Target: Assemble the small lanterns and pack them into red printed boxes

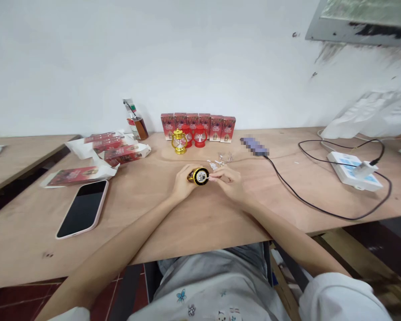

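Note:
My left hand (183, 183) is wrapped round a small gold lantern (200, 177) that lies tilted, its round base turned up toward me. The base has a black ring and a pale centre with dark marks. At the base's right edge, my right hand (230, 180) pinches something small and whitish, too small to name. Just beyond my right hand lie small white pieces (214, 165) and a cluster of thin wire-like bits (226, 157). Farther back stand an upright gold lantern (179, 141) and two red lanterns (199, 136).
Several red boxes (216, 129) line the wall. To the left are opened red-and-white cartons (120, 154), a bottle (137, 125) of brown liquid and a phone (83, 208). On the right lie a blurred-out device (254, 146), its black cable (297, 195) and a white power strip (353, 171).

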The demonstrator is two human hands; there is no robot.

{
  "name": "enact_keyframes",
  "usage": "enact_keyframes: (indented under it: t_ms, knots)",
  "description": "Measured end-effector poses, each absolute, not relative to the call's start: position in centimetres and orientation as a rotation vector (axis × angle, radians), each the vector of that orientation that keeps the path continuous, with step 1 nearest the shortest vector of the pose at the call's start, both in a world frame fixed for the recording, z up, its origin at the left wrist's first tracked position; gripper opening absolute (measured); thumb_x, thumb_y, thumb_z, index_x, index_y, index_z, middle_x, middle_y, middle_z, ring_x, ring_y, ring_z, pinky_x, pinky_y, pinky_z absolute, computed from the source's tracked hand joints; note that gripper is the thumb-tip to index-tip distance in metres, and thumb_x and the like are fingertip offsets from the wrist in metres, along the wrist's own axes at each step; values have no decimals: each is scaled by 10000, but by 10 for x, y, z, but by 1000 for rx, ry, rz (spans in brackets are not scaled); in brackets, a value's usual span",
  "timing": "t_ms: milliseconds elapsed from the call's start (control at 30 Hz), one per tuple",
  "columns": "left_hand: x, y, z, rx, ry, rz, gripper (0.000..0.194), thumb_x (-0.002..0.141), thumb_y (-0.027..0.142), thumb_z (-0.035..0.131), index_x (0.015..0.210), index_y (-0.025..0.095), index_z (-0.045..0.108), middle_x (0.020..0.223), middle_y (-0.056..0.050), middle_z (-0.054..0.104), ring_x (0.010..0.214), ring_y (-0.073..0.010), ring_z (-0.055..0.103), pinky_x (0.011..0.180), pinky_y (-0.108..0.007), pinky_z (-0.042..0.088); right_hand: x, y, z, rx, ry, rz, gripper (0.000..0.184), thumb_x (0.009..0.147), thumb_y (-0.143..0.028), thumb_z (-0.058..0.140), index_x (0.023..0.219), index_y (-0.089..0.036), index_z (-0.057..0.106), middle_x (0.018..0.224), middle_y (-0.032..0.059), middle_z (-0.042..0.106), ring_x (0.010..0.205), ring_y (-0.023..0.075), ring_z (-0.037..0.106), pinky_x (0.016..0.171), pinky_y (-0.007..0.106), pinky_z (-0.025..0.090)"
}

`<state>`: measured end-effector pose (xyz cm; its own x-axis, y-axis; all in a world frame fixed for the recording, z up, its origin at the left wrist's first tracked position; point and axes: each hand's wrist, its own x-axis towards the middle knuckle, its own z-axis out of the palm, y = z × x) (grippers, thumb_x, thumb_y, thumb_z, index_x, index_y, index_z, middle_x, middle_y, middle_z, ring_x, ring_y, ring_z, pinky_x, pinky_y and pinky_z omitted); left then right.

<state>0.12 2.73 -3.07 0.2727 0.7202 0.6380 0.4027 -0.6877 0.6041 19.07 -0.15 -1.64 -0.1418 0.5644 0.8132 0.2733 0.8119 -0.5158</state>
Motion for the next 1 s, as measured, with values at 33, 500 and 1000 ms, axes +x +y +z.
enact_keyframes:
  t_ms: [33,500,1000]
  knots:
    - [1,27,-31,2242,1004,1365,301,740,255,688,1031,196,636,1050,-59,667,998,-203,608,888,-319,472,189,-2,-16,-618,-1769,290,64,827,-250,659,805,-202,694,795,29,708,755,142,651,719,294,521]
    - [1,27,-34,2356,1041,1259,316,778,243,648,1094,237,641,1139,-66,635,1079,-222,584,943,-363,461,184,-1,-20,-694,-1811,152,153,888,-286,580,863,-218,714,858,31,567,836,139,596,763,299,518]
    - [2,25,-33,2358,1114,1218,299,775,216,648,1073,242,643,1120,-53,637,1066,-222,572,941,-365,447,182,-3,-19,-704,-1817,99,116,881,-251,591,870,-222,702,855,31,568,820,139,591,762,305,510]
